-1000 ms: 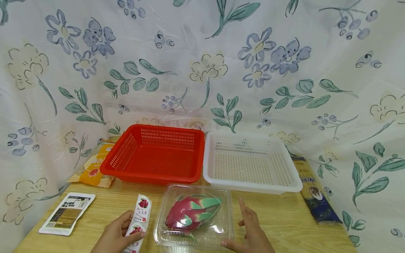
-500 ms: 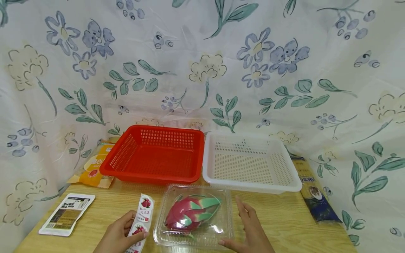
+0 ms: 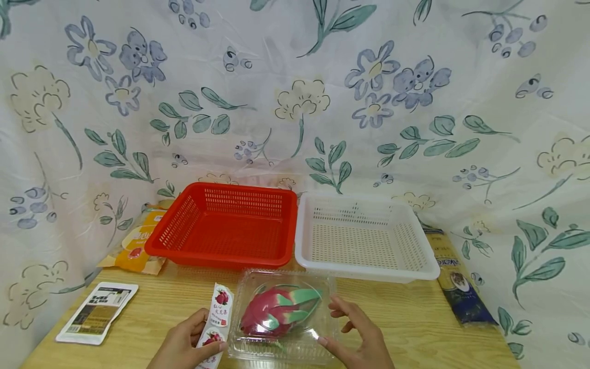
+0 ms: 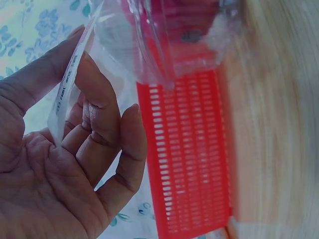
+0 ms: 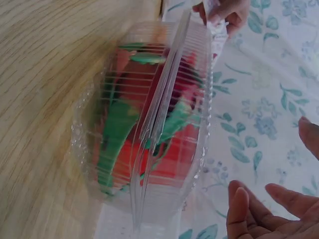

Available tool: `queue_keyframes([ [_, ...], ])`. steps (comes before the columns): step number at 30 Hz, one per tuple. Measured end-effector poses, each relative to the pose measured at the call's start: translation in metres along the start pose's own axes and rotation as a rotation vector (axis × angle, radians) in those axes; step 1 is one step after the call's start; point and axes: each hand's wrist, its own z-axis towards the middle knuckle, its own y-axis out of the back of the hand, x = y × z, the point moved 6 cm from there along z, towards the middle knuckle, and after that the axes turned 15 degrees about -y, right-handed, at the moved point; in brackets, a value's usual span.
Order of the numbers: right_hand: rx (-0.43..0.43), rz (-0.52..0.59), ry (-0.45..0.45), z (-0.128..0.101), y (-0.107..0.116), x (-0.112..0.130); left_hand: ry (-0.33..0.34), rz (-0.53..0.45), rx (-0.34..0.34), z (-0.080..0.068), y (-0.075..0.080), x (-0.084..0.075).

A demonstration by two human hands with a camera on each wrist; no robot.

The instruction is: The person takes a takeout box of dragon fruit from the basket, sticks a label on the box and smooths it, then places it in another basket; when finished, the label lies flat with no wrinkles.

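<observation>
My left hand [image 3: 189,341] pinches the label strip [image 3: 220,310] just beside the clear box [image 3: 304,335]; if the strip bent under my thumb, its labels could crease. My right hand [image 3: 361,335], fingers loose, holds nothing by the box's other side. Between them the box rests on the surface [image 3: 428,328], dragon fruit [image 3: 276,310] inside; a one-sided push could skid it. Just behind, the red basket [image 3: 221,260] and white basket [image 3: 369,273] would block sliding it back.

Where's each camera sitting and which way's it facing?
Head: on the head, facing forward and down; left hand, right hand and clear box show.
Left wrist: on that wrist, facing the red basket; left hand shows.
Right wrist: on that wrist, facing across the box; both hands show.
Wrist views share the box, sticker strip and floral cloth.
</observation>
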Motion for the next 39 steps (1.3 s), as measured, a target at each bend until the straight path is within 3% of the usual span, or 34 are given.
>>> queue_keyframes([
  [4,0.051,0.068,-0.02,-0.002,-0.003,0.006,-0.034,-0.015,0.006,0.0,-0.004,-0.004],
  [18,0.21,0.075,0.199,-0.009,-0.023,0.011,-0.079,-0.051,0.049,-0.002,-0.019,-0.018],
  [20,0.242,0.076,0.215,-0.01,-0.027,0.013,-0.124,-0.066,0.071,0.0,-0.026,-0.022],
  [26,0.342,0.079,0.264,-0.013,-0.039,0.018,-0.347,-0.058,0.099,0.004,-0.045,-0.039],
  [30,0.454,0.108,0.227,-0.015,-0.045,0.02,-0.414,-0.033,0.095,0.005,-0.052,-0.044],
  [33,0.538,0.126,0.148,-0.015,-0.048,0.02,-0.464,-0.016,0.08,0.005,-0.053,-0.048],
  [39,0.566,0.124,0.175,-0.015,-0.052,0.023,-0.526,-0.042,0.08,0.005,-0.056,-0.053],
])
